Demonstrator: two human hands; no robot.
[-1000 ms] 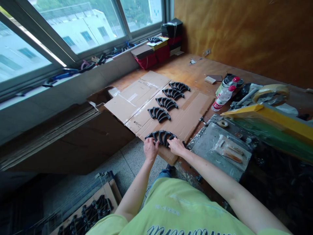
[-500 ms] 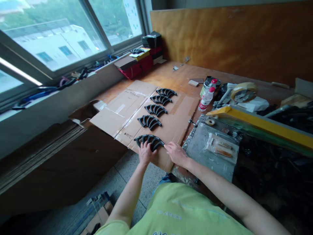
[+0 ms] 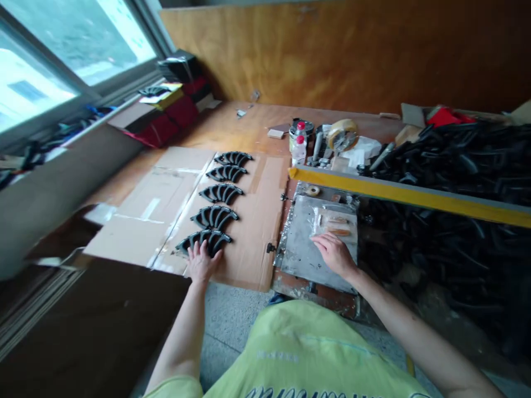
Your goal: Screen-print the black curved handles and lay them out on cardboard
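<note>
Fan-shaped groups of curved black pieces (image 3: 221, 193) lie in a column on a flattened cardboard sheet (image 3: 253, 260). My left hand (image 3: 202, 264) rests with spread fingers on the near edge of the closest black group (image 3: 207, 239), partly covering it. To the right, my right hand (image 3: 337, 255) is over a grey metal plate (image 3: 301, 249), fingers loosely stretched toward the left, with nothing visible in them. Just beyond its fingertips lies a clear plastic bag (image 3: 335, 218) with brownish strips in it.
A yellow-edged bar (image 3: 398, 185) crosses behind the plate, before a large heap of black pieces (image 3: 468, 160). Bottles with red caps (image 3: 299, 148) and a tape roll (image 3: 342, 135) stand behind. Red and black boxes (image 3: 180, 113) sit by the window at left.
My right hand has left the closest black group and moved right, over the metal plate. My left hand stays on that group. The view has turned to the right.
</note>
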